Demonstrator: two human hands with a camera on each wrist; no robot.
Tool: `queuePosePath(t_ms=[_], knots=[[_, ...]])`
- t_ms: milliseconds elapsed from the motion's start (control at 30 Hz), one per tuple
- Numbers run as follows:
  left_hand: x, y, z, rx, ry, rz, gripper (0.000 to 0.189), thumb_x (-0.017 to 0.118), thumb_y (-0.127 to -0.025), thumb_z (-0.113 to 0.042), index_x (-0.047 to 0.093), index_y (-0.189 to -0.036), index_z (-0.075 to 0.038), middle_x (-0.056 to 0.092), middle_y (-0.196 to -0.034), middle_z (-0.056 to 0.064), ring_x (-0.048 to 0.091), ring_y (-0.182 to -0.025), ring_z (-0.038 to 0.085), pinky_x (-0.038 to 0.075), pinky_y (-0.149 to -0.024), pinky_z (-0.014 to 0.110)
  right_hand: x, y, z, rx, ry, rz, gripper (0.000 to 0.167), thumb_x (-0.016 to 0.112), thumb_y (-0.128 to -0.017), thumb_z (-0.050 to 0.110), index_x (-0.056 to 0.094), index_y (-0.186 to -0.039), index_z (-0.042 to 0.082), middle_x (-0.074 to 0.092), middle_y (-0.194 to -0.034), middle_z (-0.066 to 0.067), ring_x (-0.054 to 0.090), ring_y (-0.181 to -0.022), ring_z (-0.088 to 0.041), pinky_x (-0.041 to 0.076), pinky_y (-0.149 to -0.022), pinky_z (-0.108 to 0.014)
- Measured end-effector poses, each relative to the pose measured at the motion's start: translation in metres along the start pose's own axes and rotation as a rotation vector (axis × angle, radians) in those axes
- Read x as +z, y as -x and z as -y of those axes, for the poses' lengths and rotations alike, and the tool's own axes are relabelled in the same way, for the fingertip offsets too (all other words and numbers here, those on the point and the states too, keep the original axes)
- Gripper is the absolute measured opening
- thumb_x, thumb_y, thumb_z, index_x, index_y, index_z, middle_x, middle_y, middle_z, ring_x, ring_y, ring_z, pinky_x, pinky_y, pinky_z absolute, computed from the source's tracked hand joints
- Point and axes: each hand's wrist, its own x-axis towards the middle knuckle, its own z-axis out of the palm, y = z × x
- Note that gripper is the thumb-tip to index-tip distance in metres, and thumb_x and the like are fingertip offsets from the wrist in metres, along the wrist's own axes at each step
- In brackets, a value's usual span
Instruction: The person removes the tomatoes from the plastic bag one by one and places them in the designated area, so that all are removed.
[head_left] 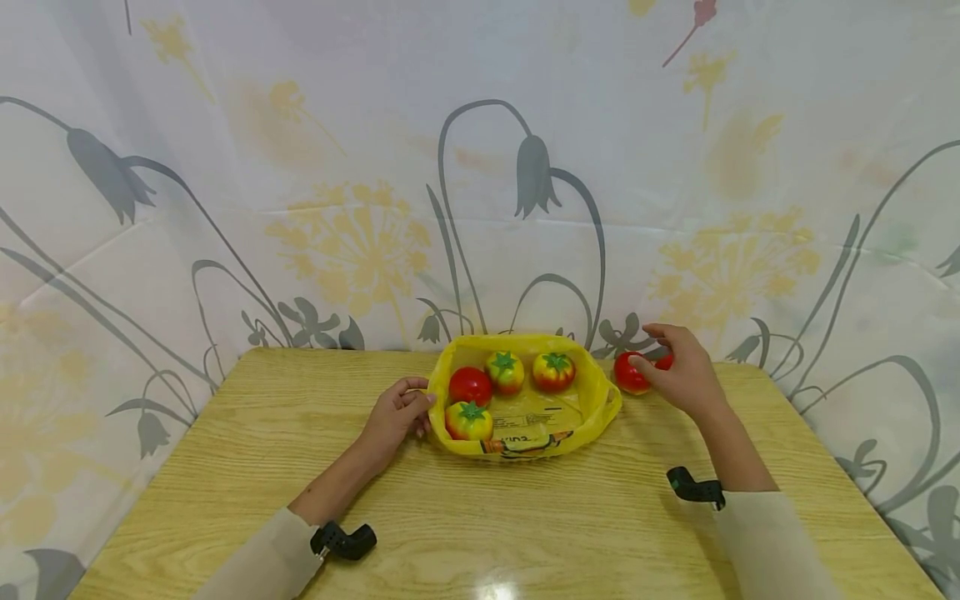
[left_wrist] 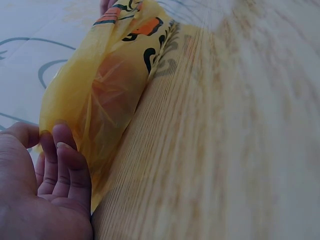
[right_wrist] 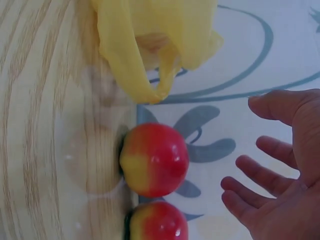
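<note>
A yellow plastic bag point(head_left: 588, 379) lies with its mouth wide open on the table. My left hand point(head_left: 390, 421) pinches its left rim between thumb and fingers, as the left wrist view shows closely. Inside are several tomato-like fruits: a red one point(head_left: 470, 387) and yellow-red ones with green leafy tops, such as the right-hand fruit point(head_left: 553, 372). To the right of the bag sit two more round red fruits, the nearer fruit point(right_wrist: 155, 160) and its neighbour point(right_wrist: 159, 222), both with yellow patches. My right hand point(head_left: 686, 375) hovers beside these two, fingers spread and holding nothing.
The wooden table point(head_left: 495, 517) ends at the back against a flower-printed curtain point(head_left: 360, 167). A looped bag handle point(right_wrist: 150, 92) hangs toward the two loose fruits. Black camera mounts point(head_left: 341, 540) are strapped at both wrists.
</note>
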Motion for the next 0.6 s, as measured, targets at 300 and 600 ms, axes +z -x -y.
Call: queuePosePath(t_ms=[300,600], knots=[[-0.001,0.000,0.001,-0.001,0.002,0.006,0.032,0.062,-0.106,-0.007,0.051,-0.131,0.008,0.064,-0.076,0.001,0.058,-0.063,0.015,0.050,-0.060,0.023,0.010,0.000,0.017,-0.069,-0.019,-0.011,0.055,0.076,-0.099,0.012,0.053,-0.145,-0.007,0.051,-0.144,-0.031,0.051,-0.130,-0.053,0.047,-0.105,-0.068],[0.000,0.001,-0.002,-0.002,0.002,0.007,0.031,0.061,-0.106,-0.007,0.051,-0.132,0.008,0.065,-0.077,0.000,0.059,-0.064,0.015,0.050,-0.060,0.023,0.018,0.000,0.037,-0.124,-0.021,0.009,0.053,0.075,-0.097,0.009,0.055,-0.144,-0.004,0.053,-0.144,-0.028,0.051,-0.131,-0.049,0.043,-0.110,-0.068]])
